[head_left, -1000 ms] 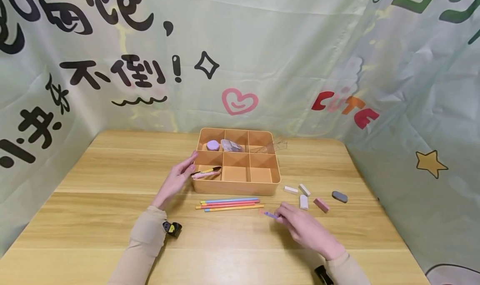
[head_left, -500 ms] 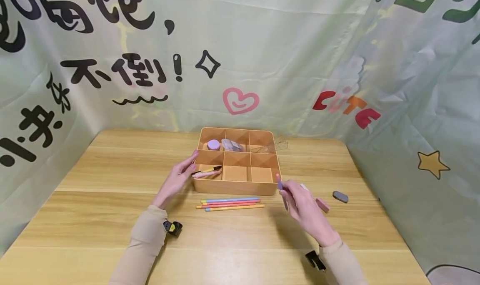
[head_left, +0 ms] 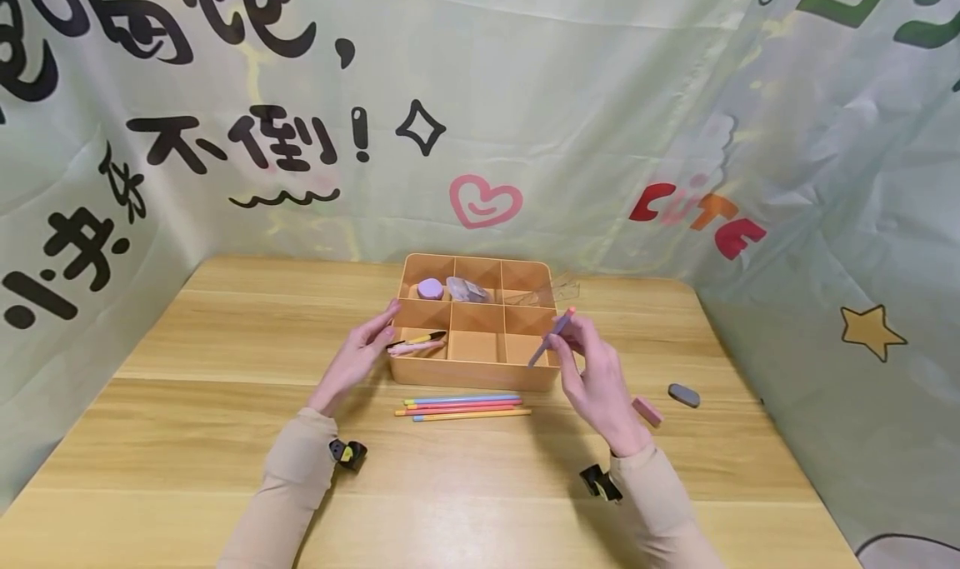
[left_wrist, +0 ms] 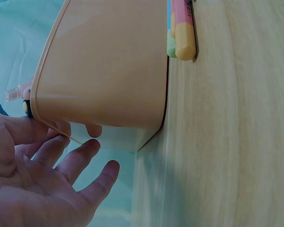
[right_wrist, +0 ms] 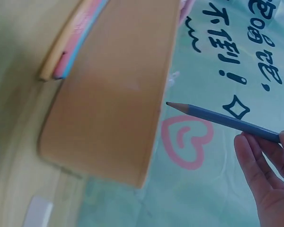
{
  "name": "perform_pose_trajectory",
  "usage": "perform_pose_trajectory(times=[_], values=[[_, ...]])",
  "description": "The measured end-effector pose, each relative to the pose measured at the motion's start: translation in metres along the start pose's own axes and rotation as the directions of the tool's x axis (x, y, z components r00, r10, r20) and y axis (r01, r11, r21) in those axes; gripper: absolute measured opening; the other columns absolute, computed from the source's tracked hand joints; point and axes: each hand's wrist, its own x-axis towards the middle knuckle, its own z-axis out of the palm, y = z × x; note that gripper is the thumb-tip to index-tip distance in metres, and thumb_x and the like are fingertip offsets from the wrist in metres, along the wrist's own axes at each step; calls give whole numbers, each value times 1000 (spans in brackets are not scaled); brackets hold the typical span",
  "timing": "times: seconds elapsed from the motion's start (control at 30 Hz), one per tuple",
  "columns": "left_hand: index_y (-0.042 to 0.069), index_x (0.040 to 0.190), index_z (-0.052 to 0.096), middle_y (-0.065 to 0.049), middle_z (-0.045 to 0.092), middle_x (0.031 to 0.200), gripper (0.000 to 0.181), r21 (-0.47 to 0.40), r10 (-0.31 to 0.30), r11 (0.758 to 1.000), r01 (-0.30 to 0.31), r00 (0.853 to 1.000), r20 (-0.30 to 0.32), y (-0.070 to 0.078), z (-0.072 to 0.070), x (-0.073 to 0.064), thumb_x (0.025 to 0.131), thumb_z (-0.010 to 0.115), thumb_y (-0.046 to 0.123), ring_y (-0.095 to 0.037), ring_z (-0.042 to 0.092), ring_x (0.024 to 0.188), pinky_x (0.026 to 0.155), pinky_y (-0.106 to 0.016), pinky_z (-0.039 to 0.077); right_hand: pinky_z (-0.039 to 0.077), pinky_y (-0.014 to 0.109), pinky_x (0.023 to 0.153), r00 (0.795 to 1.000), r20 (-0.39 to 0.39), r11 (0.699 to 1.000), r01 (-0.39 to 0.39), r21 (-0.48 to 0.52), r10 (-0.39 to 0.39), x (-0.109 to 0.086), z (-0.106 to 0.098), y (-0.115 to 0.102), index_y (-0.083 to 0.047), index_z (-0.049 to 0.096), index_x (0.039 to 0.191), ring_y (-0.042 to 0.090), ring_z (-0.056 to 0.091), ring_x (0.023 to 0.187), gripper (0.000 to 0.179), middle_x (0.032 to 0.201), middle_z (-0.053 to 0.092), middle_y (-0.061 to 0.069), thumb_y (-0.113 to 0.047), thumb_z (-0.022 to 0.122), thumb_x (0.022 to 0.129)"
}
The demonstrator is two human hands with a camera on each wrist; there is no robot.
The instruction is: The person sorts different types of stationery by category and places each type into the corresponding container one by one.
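Observation:
A tan six-compartment organizer box stands at the back of the table. My left hand rests against its left wall; the left wrist view shows fairly straight, spread fingers around the corner. My right hand pinches a purple-blue pencil over the box's front right compartment. In the right wrist view its sharpened tip points away from the fingers. In the front left compartment lie a black-and-yellow pen and a pink pen.
Several coloured pencils lie in front of the box. A purple round item, a clear packet and a transparent ruler occupy the back row. Right of my right hand are a pink eraser and a grey eraser.
My right hand has lifted the pencil off the table and carried it up and back to the box, turning it tip-down. The left hand has stayed at the box.

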Motion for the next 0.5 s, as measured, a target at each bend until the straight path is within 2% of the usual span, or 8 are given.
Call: perform_pose_trajectory(times=[0.3, 0.5], values=[[-3, 153, 35, -15, 22, 166, 46, -1, 3, 1000, -3, 1000, -8, 0, 0, -1, 108, 39, 6, -36, 20, 155, 128, -51, 15, 60, 20, 84, 997, -37, 996, 71, 62, -69, 19, 21, 0, 10, 56, 111, 29, 73, 84, 25, 97, 69, 19, 19, 62, 88], [-4, 153, 35, -17, 22, 166, 46, -8, 7, 1000, -7, 1000, -8, 0, 1, -1, 108, 38, 5, -37, 19, 156, 128, -50, 15, 61, 23, 83, 990, 13, 990, 143, 21, -143, 20, 38, 5, 6, 62, 104, 25, 73, 87, 20, 95, 70, 16, 16, 67, 86]])
